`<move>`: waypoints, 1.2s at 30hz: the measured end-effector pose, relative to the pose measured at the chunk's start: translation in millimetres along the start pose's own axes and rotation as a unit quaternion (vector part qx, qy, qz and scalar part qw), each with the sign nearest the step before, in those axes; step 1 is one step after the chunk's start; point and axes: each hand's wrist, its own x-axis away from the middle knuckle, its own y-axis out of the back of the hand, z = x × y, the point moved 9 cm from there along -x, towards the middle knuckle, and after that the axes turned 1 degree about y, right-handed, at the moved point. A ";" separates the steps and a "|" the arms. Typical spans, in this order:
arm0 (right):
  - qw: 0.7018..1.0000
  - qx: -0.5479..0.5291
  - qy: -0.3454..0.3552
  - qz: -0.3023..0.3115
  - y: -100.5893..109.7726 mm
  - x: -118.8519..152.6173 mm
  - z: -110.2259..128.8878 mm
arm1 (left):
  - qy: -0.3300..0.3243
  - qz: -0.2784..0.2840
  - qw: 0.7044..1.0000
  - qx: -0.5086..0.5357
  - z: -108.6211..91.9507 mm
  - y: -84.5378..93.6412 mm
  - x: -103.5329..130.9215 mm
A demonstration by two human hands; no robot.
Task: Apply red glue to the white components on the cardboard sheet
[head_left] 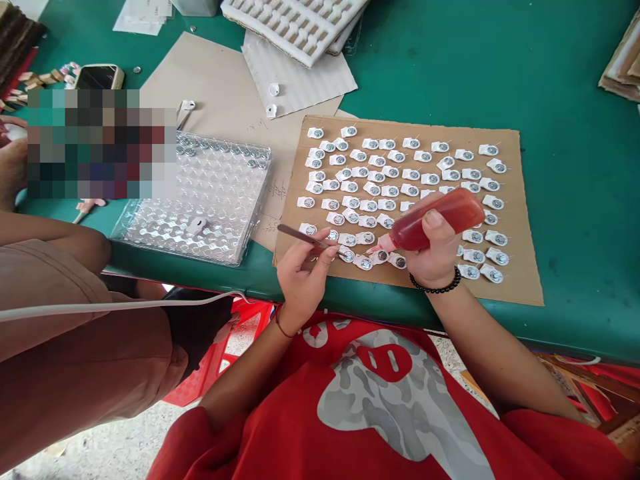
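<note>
While the left hand (303, 272) pinches a pair of metal tweezers (300, 236) between thumb and fingers, the right hand (434, 250) is wrapped around a squeeze bottle (443, 217) of red liquid. The tweezers' tips are at one of the small white pieces (370, 143), close to the near edge of a cardboard sheet (524, 233); whether they grip it cannot be told. The bottle tilts down to the left, its nozzle (383, 245) just above or touching another piece along that same edge. The pieces, each bearing a round silver disc, lie in loose rows from the sheet's far edge to its near edge.

Just left of the sheet, near the bench's (475, 73) front edge, sits a clear plastic tray (165, 200), silver discs along its far edge and a loose white piece (197, 227) on top. Behind it are a second pair of tweezers (184, 120) and a phone (99, 77). Beyond the sheet's far left corner, a white foam tray (300, 30) overlaps a foam sheet (305, 87). At far left is a co-worker's hand (13, 160).
</note>
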 end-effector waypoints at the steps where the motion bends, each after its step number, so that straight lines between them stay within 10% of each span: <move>1: 1.000 0.000 -0.001 0.007 -1.8 0.9 -1.4 | -0.011 -0.003 1.000 0.000 -1.4 0.1 0.6; 19: 0.940 0.288 0.172 0.063 -24.6 19.2 20.1 | -0.048 0.005 0.997 -0.064 -10.8 -4.1 -0.2; 36: 0.931 0.286 0.206 0.096 -32.9 23.8 22.9 | -0.067 0.003 0.995 -0.072 -17.2 -3.6 0.0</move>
